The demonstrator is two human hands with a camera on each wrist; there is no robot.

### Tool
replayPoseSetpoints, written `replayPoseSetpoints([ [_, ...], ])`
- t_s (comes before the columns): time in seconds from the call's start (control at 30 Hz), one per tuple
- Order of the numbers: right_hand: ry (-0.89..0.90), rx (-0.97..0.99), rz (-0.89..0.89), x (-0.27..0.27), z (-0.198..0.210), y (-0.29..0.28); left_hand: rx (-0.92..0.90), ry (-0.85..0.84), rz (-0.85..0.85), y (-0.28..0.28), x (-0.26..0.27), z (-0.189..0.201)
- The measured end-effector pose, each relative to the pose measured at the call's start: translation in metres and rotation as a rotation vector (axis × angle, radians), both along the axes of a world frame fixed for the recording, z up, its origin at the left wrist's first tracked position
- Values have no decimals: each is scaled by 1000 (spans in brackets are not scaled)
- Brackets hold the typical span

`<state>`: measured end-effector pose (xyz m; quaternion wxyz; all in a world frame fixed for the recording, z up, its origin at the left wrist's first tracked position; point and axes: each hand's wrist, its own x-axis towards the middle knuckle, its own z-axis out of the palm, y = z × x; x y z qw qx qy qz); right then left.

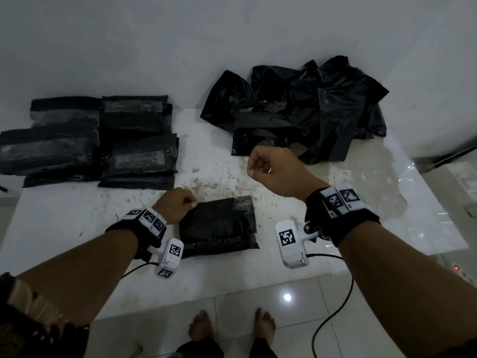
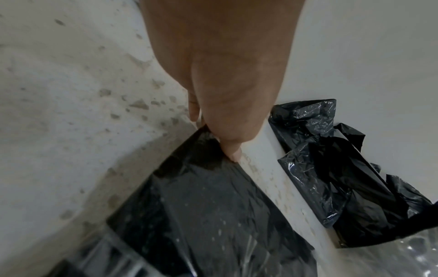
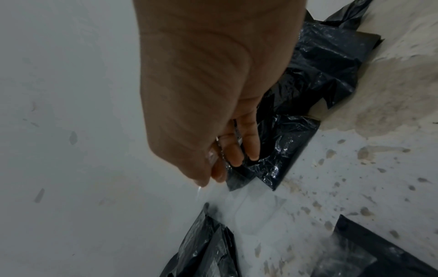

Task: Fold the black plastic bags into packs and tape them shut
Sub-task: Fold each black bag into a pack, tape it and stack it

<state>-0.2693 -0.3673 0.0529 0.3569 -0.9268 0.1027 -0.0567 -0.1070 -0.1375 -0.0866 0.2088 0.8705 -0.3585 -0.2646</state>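
A folded black bag pack (image 1: 219, 226) lies flat at the middle of the white stained table (image 1: 258, 270). My left hand (image 1: 189, 201) pinches its far left corner; the left wrist view shows thumb and finger of the left hand (image 2: 211, 135) closed on the corner of that pack (image 2: 213, 206). My right hand (image 1: 258, 167) is raised above the table behind the pack, fingers curled. In the right wrist view the right hand (image 3: 225, 168) pinches a small shiny piece of clear tape (image 3: 214, 155). Loose crumpled black bags (image 1: 309, 107) are heaped at the back right.
Taped black packs (image 1: 98, 140) are stacked at the back left against the white wall. Clear plastic sheeting (image 1: 426, 223) covers the table's right end. Cables hang off the front edge, and bare feet (image 1: 229, 329) stand on the tiled floor below.
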Motion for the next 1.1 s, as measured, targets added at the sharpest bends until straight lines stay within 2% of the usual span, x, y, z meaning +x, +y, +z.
replayPoseSetpoints([
  [0.13,-10,0,-27,3,-2,5,-60,4,34,-3,0,2],
  [0.2,-19,2,-31,4,-2,7,-95,47,-1,-9,-5,5],
  [0.37,-24,-13,-44,3,-3,8,11,51,-119,-22,-8,2],
  [0.57,-22,4,-41,-7,0,3,-47,93,36,-24,-10,1],
  [0.67,-23,25,-33,-8,1,1,-134,37,134,-18,-16,-1],
  [0.7,-22,33,-29,-8,2,0,-186,-31,152,-14,-20,0],
  [0.8,-20,56,-2,-5,7,-1,-220,-276,76,-2,-40,4],
  [0.87,-35,74,31,-1,10,1,-182,-289,21,4,-55,8],
  [0.93,-57,98,64,3,14,3,-231,-249,94,10,-69,13],
  [0.97,-67,121,77,7,15,5,-308,-185,199,11,-75,21],
  [1.03,-81,204,93,13,19,10,-493,63,415,6,-87,43],
  [1.1,-98,305,125,18,23,17,-611,301,481,-1,-96,67],
])
